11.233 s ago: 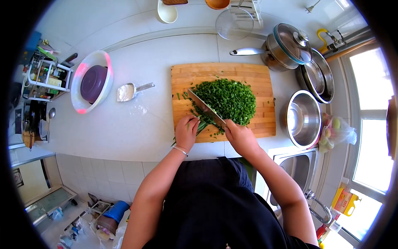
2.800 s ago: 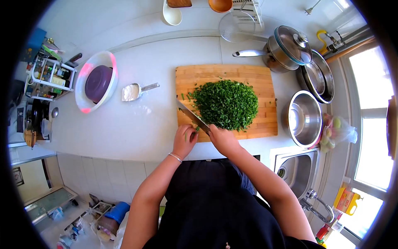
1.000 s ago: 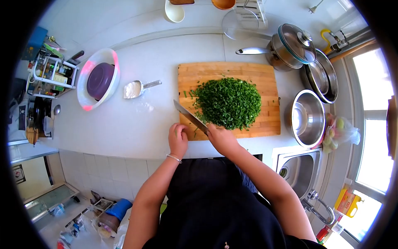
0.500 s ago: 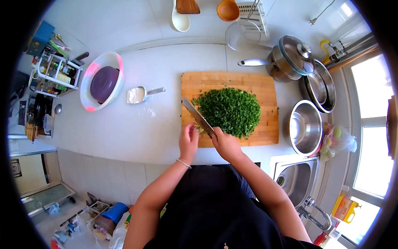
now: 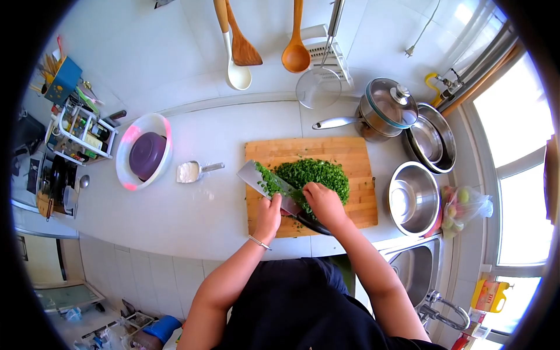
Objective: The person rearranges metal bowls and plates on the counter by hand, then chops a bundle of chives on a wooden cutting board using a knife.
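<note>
A broad-bladed kitchen knife (image 5: 252, 177) lies tilted flat above the wooden cutting board (image 5: 363, 213), with bits of chopped greens on its blade. My left hand (image 5: 269, 217) grips the knife by the lower part of the blade, fingers partly hidden beneath it. The black handle (image 5: 315, 224) points down to the right, out of either hand's grasp. My right hand (image 5: 324, 203) is closed, its curled fingertips against the greens beside the blade; what they pinch, if anything, is hidden. The pile of finely chopped greens (image 5: 324, 175) covers the middle of the board.
Left of the board lies a metal scoop (image 5: 189, 171) of white powder. Farther left, a pale basin (image 5: 123, 157) holds a purple bowl (image 5: 147, 155). At right stand a steel bowl (image 5: 401, 201), a lidded pot (image 5: 373, 119) and a sink (image 5: 417, 265). Utensils hang on the wall.
My right hand has let go of the knife handle and moved onto the greens. My left hand has taken hold of the blade, which now carries greens. The view has tilted up.
</note>
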The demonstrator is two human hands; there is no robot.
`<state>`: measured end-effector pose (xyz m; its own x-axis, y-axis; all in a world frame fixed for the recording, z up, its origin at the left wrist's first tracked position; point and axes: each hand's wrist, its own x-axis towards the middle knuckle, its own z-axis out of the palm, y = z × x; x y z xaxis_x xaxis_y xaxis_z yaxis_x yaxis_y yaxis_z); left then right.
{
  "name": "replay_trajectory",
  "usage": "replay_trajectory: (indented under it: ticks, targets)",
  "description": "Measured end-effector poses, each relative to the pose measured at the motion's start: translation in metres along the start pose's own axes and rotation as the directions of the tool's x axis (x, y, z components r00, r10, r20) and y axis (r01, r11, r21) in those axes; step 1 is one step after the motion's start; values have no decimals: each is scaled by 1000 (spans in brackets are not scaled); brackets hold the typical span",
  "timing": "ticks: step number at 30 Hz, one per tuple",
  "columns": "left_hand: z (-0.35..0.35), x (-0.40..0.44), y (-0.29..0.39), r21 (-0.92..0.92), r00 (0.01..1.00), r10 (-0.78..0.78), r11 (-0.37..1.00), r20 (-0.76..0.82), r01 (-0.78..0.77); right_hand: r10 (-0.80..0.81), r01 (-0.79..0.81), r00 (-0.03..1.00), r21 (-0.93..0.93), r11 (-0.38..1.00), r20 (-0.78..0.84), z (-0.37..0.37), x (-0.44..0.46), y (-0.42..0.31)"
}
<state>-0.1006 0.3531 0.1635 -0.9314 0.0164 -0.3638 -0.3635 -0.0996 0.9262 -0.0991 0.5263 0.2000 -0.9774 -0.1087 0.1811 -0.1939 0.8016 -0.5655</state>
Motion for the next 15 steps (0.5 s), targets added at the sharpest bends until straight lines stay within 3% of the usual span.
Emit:
replay_trajectory:
  ticks: [5,9,12,14,15]
  targets:
    - [0,-2,20,-83,997,-79,993,26,81,-32,7,965,95,995,261,-24,23,24]
    - [-2,1,12,-98,993,-117,988,31,119,-29,-9,931,103,995,365,-36,33,32]
    - [-2,1,6,-142,991,-134,981,15,135,25,-31,891,6,999,453,-39,41,31]
    - [-3,1,3,-138,988,-151,978,25,153,30,68,903,-211,975,429,-33,43,32]
    - [-4,2,1,-142,988,-150,978,22,152,27,72,902,-212,975,430,-31,44,34]
